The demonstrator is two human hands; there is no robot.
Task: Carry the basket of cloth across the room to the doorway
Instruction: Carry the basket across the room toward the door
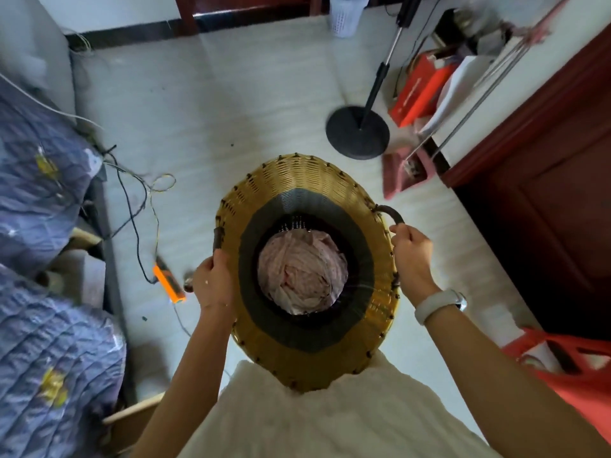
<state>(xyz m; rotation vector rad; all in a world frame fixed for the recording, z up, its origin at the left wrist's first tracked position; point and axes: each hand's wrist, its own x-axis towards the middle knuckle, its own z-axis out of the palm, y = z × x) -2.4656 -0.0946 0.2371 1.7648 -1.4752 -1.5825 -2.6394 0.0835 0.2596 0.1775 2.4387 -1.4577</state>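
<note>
- Head view: a woven yellow basket (307, 200) with a dark inner band is held in front of the person's body, above the pale floor (231, 94).
- Pinkish cloth (302, 272) lies crumpled at the basket's bottom.
- Left hand (213, 280) has its fingers curled around the left handle (217, 238).
- Right hand (411, 256), a white band (436, 304) on its wrist, has its fingers wrapped around the right handle (393, 215).
- A black stand (357, 132) is on the floor beyond the basket; a dark red door (545, 180) is to the right.

Woven wicker basket (307, 193), crumpled soft cloth (302, 276), glossy dark wooden door (545, 193), quilted blue bedding (39, 180).
</note>
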